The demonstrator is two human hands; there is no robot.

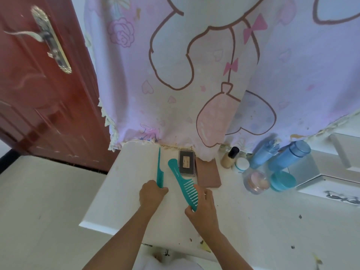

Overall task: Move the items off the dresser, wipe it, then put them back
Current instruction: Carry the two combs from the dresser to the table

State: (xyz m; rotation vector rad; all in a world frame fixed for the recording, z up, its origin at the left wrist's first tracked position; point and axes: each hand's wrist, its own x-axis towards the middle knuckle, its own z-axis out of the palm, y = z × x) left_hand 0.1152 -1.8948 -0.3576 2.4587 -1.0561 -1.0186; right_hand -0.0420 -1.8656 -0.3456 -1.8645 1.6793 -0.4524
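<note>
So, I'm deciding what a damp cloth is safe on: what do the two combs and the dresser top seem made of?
The wide-tooth comb and the tail comb look like moulded plastic: uniform teal, smooth, with a slight sheen. The dresser top is a hard white surface, faintly glossy, probably painted or laminated board; the picture does not show which.

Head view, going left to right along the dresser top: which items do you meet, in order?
tail comb → wide-tooth comb → brown pad → foundation bottle → white-lidded jar → clear powder jar → teal jar
</note>
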